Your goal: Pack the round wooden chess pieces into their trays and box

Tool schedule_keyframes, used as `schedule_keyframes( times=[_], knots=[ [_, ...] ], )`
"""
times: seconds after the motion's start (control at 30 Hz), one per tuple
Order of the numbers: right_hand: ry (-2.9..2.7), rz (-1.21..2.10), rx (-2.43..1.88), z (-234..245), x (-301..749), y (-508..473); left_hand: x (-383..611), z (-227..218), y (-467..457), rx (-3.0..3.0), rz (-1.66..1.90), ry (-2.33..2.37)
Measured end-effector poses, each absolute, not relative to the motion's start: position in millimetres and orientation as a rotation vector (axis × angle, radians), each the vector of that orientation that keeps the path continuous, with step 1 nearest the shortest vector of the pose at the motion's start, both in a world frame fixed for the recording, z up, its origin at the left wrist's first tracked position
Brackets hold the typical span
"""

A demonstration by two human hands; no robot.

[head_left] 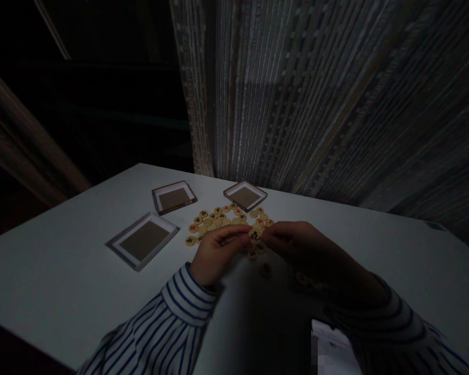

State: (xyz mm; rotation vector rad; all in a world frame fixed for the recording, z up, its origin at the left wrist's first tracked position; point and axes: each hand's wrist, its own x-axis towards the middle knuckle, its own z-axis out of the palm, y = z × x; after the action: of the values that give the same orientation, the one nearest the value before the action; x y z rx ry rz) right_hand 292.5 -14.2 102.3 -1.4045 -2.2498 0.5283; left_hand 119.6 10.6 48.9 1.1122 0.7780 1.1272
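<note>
1. Held round, flat, pale-yellow disc (255, 234): one black Chinese-style character on its face, unclear.
2. Scattered round, yellowish discs (204, 214): similar characters, some black, some red, too small to read.

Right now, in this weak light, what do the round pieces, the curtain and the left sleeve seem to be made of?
Round pieces: wood or plastic, unclear; pale tan, rather matte, with red or black characters.
Curtain: likely woven textile, with textured stripes hanging in folds.
Left sleeve: probably cotton-like cloth, matte, since it creases around the arm.
</note>
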Motion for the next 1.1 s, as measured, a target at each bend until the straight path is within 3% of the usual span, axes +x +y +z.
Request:
schedule_keyframes(
  times=[0.43,0.8,1.1],
  knots=[
    [-2.232,0.304,-1.343,92.6,290.7,-17.0,120.1,47.4,10.8,1.076,1.117,0.802],
    [-2.346,-0.071,-1.272,97.2,287.4,-18.7,120.0,45.6,9.7,1.054,1.120,0.762],
    [-2.377,-0.133,-1.273,102.1,286.8,-22.5,123.3,45.2,6.4,0.927,1.123,0.681]
  ],
)
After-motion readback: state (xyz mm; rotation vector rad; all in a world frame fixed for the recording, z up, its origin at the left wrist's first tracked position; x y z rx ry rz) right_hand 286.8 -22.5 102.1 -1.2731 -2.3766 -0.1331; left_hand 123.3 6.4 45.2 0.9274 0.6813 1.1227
